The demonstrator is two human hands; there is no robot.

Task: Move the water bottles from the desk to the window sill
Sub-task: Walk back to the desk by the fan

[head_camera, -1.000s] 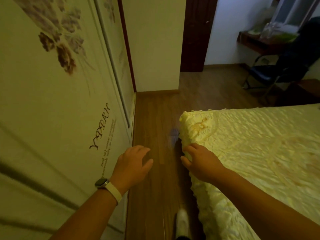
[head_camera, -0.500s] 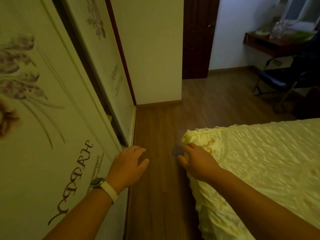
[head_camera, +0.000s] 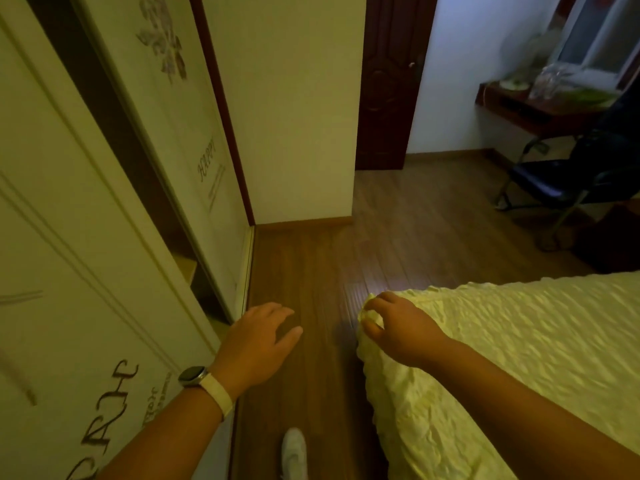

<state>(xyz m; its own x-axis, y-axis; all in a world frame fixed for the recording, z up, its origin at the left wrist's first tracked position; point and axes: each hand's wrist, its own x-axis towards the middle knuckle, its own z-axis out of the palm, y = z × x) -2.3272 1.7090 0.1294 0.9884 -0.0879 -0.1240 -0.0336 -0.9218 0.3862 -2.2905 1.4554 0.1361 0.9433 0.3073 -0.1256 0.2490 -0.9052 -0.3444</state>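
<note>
Your left hand (head_camera: 256, 344) hangs loose and holds nothing, and your right hand (head_camera: 398, 330) curls at the yellow bed (head_camera: 519, 341) corner (gripping it or not, I cannot tell).

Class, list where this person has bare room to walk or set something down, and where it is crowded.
Free: floor strip between wardrobe and bed; open floor bordered by bed, door and chair; the bed's top. Crowded: the desk, cluttered.

Bed cover (head_camera: 519, 358) pale yellow, crinkled. Wardrobe doors (head_camera: 86, 271) cream, purple flower print. Floor (head_camera: 346, 265) brown wood planks.
</note>
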